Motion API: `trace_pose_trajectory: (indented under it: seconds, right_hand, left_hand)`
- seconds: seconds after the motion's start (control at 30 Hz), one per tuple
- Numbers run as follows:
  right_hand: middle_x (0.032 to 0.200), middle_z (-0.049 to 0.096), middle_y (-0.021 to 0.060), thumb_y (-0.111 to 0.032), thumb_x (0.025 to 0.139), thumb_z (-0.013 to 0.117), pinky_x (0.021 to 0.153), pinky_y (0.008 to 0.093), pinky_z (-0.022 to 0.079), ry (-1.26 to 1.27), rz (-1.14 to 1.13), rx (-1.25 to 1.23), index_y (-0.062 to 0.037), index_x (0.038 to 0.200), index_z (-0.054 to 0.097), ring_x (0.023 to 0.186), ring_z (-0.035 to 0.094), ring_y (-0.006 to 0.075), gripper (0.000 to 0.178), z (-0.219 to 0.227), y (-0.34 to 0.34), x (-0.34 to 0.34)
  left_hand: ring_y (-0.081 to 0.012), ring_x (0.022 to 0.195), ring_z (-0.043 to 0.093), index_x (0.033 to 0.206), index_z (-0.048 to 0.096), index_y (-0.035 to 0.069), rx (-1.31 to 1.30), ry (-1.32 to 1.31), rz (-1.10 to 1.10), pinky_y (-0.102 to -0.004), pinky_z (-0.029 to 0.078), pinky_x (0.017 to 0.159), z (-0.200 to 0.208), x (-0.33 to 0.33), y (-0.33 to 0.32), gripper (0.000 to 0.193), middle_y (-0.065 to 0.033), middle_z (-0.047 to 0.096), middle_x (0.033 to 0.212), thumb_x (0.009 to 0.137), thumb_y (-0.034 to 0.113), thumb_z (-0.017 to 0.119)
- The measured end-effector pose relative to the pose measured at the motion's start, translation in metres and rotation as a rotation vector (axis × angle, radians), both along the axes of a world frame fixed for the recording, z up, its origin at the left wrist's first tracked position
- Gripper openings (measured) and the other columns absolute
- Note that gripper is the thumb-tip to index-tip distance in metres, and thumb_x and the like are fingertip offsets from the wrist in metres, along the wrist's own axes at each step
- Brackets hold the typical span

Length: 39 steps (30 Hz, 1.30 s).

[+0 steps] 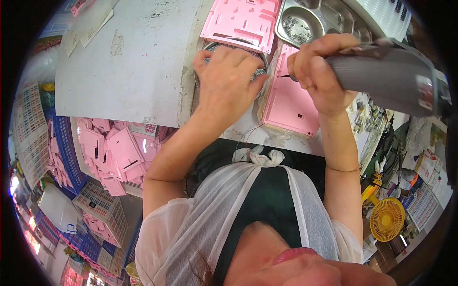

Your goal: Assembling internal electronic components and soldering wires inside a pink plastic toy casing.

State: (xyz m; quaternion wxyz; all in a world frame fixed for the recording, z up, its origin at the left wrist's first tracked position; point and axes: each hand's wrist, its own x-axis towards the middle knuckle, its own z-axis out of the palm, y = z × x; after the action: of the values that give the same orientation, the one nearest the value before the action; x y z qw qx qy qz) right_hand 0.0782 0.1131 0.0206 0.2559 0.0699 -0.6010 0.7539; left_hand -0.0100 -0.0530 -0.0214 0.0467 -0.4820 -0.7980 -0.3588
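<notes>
My left hand reaches into a round bowl of small grey metal pieces that look like screws. Its fingers are curled downward, and whatever they pinch is hidden under the hand. In my right hand is a grey electric screwdriver, gripped near its front end. The thin dark bit points left, over the upper part of a pink plastic panel. That panel lies on clear plastic wrapping at the table edge in front of me. Another pink plastic panel, with slots and ribs, lies beyond the bowl.
A metal compartment tray with small parts stands beyond the right hand. A worn grey board spans the table's left. Pink parts are piled in a container at lower left. A yellow fan is at lower right.
</notes>
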Motion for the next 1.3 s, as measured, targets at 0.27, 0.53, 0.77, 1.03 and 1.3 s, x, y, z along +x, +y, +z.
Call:
trace_pose_trajectory:
  seconds: [0.27, 0.53, 0.77, 1.03, 1.3]
  right_hand:
    - [0.066, 0.054, 0.0083, 0.002, 0.093, 0.059, 0.053, 0.0324, 0.045, -0.143, -0.179, 0.411, -0.0005, 0.105, 0.049, 0.053, 0.046, 0.0130, 0.016, -0.003, -0.009, -0.004]
    - [0.064, 0.050, 0.0066, -0.002, 0.094, 0.059, 0.052, 0.0321, 0.042, -0.084, -0.101, 0.322, -0.0025, 0.114, 0.052, 0.055, 0.045, 0.0123, 0.021, -0.005, -0.004, -0.004]
    - [0.063, 0.045, -0.0005, -0.014, 0.096, 0.056, 0.059, 0.0329, 0.044, 0.121, 0.035, -0.016, -0.0069, 0.123, 0.052, 0.053, 0.042, 0.0120, 0.028, 0.027, 0.002, 0.017]
    - [0.063, 0.046, -0.0021, -0.019, 0.099, 0.055, 0.064, 0.0340, 0.047, 0.093, 0.106, -0.001, -0.0116, 0.126, 0.050, 0.055, 0.044, 0.0122, 0.028, 0.045, -0.025, 0.045]
    - [0.061, 0.047, 0.0022, -0.012, 0.095, 0.062, 0.054, 0.0338, 0.046, 0.125, 0.061, -0.136, -0.0028, 0.118, 0.045, 0.051, 0.045, 0.0127, 0.030, 0.039, -0.042, 0.051]
  left_hand:
    - [-0.0228, 0.099, 0.055, 0.090, 0.072, 0.017, -0.228, -0.014, -0.057, -0.0481, 0.031, 0.089, -0.020, 0.001, -0.013, 0.015, 0.0038, 0.062, 0.094, 0.077, 0.019, 0.080]
    - [-0.0226, 0.095, 0.056, 0.090, 0.069, 0.014, -0.203, 0.026, -0.090, -0.0485, 0.032, 0.089, -0.023, -0.002, -0.007, 0.012, 0.0013, 0.062, 0.094, 0.082, 0.019, 0.076]
    - [-0.0255, 0.081, 0.062, 0.091, 0.068, 0.007, 0.083, -0.239, -0.186, -0.0377, 0.047, 0.074, -0.010, -0.001, -0.012, 0.010, -0.0061, 0.065, 0.086, 0.084, 0.010, 0.075]
    - [-0.0255, 0.074, 0.065, 0.091, 0.064, 0.007, 0.418, -0.484, -0.256, -0.0356, 0.050, 0.065, 0.000, 0.048, -0.020, 0.024, -0.0069, 0.068, 0.084, 0.074, -0.003, 0.078]
    - [-0.0291, 0.082, 0.066, 0.100, 0.062, 0.003, 0.555, -0.233, -0.375, -0.0363, 0.052, 0.072, -0.018, 0.054, -0.027, 0.036, -0.0107, 0.069, 0.094, 0.070, -0.006, 0.081]
